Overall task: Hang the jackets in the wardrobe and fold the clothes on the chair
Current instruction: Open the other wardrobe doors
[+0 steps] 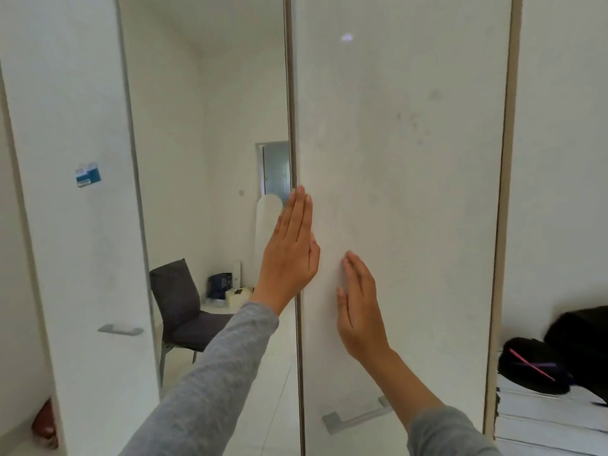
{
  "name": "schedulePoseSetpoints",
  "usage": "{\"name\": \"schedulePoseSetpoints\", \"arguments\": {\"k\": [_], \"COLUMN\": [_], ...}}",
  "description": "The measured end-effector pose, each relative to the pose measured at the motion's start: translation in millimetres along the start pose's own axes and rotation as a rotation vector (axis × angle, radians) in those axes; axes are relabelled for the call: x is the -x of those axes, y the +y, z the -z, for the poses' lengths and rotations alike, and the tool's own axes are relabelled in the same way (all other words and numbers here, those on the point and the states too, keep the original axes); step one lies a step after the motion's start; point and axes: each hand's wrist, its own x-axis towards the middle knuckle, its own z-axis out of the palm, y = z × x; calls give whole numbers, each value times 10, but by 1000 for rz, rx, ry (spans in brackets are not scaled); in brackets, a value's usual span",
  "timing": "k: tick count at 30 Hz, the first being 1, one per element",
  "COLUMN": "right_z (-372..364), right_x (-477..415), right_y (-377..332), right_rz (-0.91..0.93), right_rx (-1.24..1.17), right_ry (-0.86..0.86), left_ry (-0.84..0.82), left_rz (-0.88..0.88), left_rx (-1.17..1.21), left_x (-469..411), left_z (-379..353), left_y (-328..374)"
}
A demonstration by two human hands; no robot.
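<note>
A tall white wardrobe door [411,159] fills the middle of the head view, with a grey handle [357,417] low on it. My left hand [291,251] lies flat with straight fingers along the door's left edge. My right hand [360,307] presses flat on the door panel just right of it. To the left stands a mirrored panel [210,126], and in it shows a dark grey chair [184,311] with nothing on its seat. No jackets or loose clothes are clearly in view.
Another white door [82,225] with a blue sticker [88,174] and a grey handle [120,330] stands at the left. At the right, dark bags [539,363] lie on a white surface. A reddish object [46,422] sits on the floor at the lower left.
</note>
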Motion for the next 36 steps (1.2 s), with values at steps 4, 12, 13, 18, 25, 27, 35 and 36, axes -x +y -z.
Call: {"name": "schedulePoseSetpoints", "arguments": {"k": [4, 12, 13, 18, 25, 27, 35, 36], "right_z": [-189, -433, -447, -541, -707, -741, -886, -898], "right_x": [-433, -1079, -1127, -1289, -1368, -1376, -1446, -1462], "right_y": [233, 585, 634, 935, 1249, 1286, 1462, 1483], "right_rz": [12, 36, 45, 50, 87, 107, 143, 148], "right_rx": [116, 381, 429, 678, 808, 811, 856, 864], "right_ry": [79, 137, 130, 52, 55, 88, 199, 208], "left_ry": [-11, -22, -25, -55, -30, 1, 48, 48], "left_rz": [17, 39, 60, 100, 127, 122, 91, 90], "left_rx": [28, 57, 66, 112, 141, 137, 90, 78], "left_x": [-6, 66, 77, 75, 67, 73, 54, 46], "left_z": [-321, -1033, -1101, -1441, -1822, -1851, -2042, -2069], "left_y": [-349, -603, -606, -800, -935, -937, -1010, -1017]}}
